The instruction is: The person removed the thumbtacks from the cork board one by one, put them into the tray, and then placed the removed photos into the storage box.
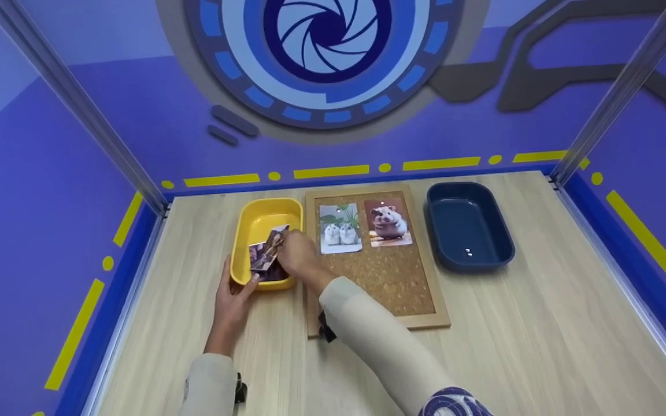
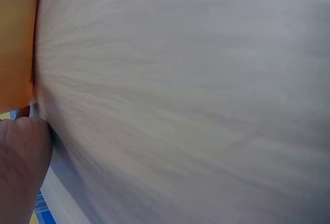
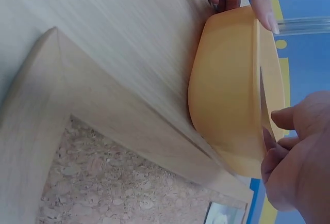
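A yellow plastic bin stands on the table left of the cork board. My left hand holds its near left corner, thumb over the rim and fingers along the outside; the right wrist view shows that thumb lapping the bin's edge. Reaching across from the right, my right hand pinches a printed photo card inside the bin. The card is tilted, and its picture is too small to read. More dark photo cards lie beneath it, partly hidden. In the right wrist view, thumb and fingers of the right hand meet at the card's edge.
The wood-framed cork board carries two pinned photos side by side: a pair of white hamsters and one standing hamster. A dark blue bin stands to its right. Blue-purple panels with metal posts enclose the table.
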`<move>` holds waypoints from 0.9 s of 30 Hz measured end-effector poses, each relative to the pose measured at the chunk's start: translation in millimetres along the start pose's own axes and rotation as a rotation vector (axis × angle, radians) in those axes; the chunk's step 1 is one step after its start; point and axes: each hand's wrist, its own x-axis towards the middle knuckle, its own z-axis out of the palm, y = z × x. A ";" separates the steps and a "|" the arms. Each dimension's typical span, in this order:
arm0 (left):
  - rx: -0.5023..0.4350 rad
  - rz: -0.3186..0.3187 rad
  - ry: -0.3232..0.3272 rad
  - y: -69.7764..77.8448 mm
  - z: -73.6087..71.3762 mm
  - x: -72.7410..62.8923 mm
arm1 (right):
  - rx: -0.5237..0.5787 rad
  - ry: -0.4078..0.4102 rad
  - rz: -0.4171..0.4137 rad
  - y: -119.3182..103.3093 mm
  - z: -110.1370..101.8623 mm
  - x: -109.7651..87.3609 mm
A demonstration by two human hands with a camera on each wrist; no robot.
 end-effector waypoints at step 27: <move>-0.008 -0.011 0.001 -2.0 -0.7 2.9 | -0.104 -0.053 -0.235 14.0 -39.8 -21.2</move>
